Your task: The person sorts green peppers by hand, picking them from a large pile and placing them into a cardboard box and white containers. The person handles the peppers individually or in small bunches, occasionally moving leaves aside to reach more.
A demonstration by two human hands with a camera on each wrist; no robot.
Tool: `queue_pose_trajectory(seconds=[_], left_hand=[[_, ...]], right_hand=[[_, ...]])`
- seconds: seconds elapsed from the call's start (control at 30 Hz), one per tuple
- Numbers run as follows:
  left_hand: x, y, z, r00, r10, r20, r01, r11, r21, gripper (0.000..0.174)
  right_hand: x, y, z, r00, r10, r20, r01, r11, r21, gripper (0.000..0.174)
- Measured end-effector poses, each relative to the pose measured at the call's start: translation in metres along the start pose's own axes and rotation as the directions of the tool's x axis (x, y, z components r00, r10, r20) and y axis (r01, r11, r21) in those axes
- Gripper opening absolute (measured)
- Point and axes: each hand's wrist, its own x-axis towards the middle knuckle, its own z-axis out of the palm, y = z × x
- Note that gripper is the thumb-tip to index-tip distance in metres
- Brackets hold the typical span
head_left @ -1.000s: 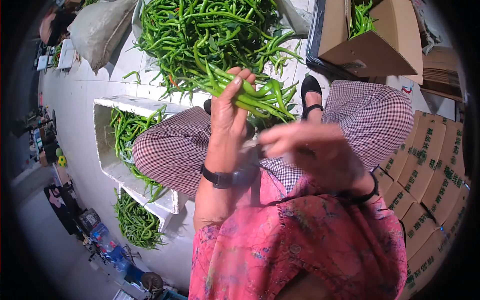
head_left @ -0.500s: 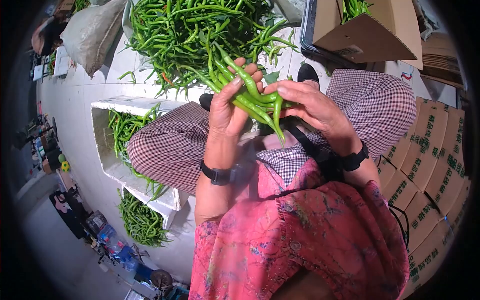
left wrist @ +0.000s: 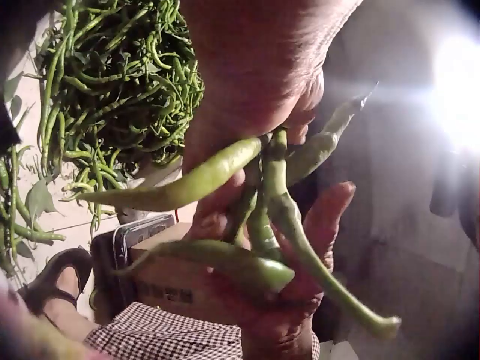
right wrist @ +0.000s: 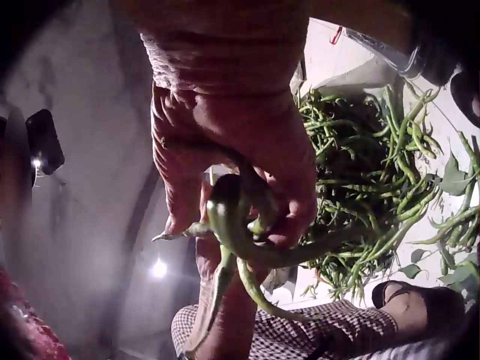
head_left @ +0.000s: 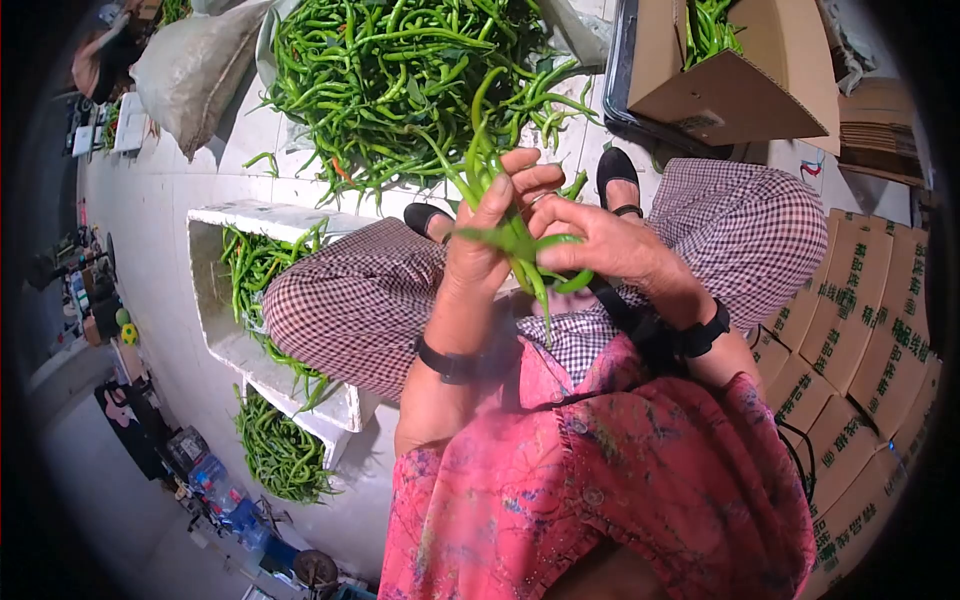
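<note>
In the head view my left hand (head_left: 478,245) holds a small bunch of long green chili peppers (head_left: 482,150) over the lap, with stems and tips sticking out above and below the palm. My right hand (head_left: 620,248) meets it from the right, its fingers and thumb gripping peppers at the bunch's lower end. One pepper between the hands is blurred. The left wrist view shows several chili peppers (left wrist: 289,214) fanning out between both hands. From the right wrist, a curved pepper (right wrist: 240,232) shows close under the fingers, which partly hide the rest.
A large heap of green chili peppers (head_left: 400,90) lies on the floor ahead. Left of the knees a white foam box (head_left: 260,212) holds more. At upper right stands an open cardboard box (head_left: 735,105) with peppers inside. Printed flattened cartons (head_left: 860,320) lie at right.
My right hand, blurred and apart from the bunch at first, came up to it and now grips peppers there. The bunch has turned more upright, and my left hand has shifted slightly right.
</note>
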Motion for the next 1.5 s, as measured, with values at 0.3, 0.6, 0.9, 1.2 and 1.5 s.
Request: queue_pose_trajectory(seconds=[0.3, 0.6, 0.9, 1.2, 1.5], left_hand=[[0.003, 0.0, 0.017, 0.988, 0.019, -0.152, 0.04, 0.924, 0.38, 0.05], [-0.002, 0.02, 0.091, 0.999, 0.017, 0.05, -0.037, 0.895, 0.444, 0.054], [-0.042, 0.148, 0.088, 0.964, 0.259, 0.057, -0.215, 0.637, 0.74, 0.042], [-0.029, 0.204, -0.029, 0.811, 0.398, -0.43, 0.059, 0.675, 0.735, 0.037], [-0.031, 0.111, -0.079, 0.772, 0.23, -0.592, 0.284, 0.708, 0.646, 0.021]], right_hand=[[0.023, 0.02, 0.02, 0.91, -0.31, -0.275, 0.268, 0.946, -0.18, 0.053], [-0.07, -0.093, -0.011, 0.83, -0.257, -0.495, 0.323, 0.945, 0.051, 0.033], [-0.108, -0.195, -0.235, 0.581, -0.53, -0.618, 0.017, 0.767, -0.642, 0.055], [-0.025, -0.176, -0.298, 0.787, -0.063, -0.614, -0.423, 0.669, -0.611, 0.071], [-0.015, -0.178, -0.246, 0.823, 0.433, -0.368, -0.526, 0.335, -0.782, 0.034]])
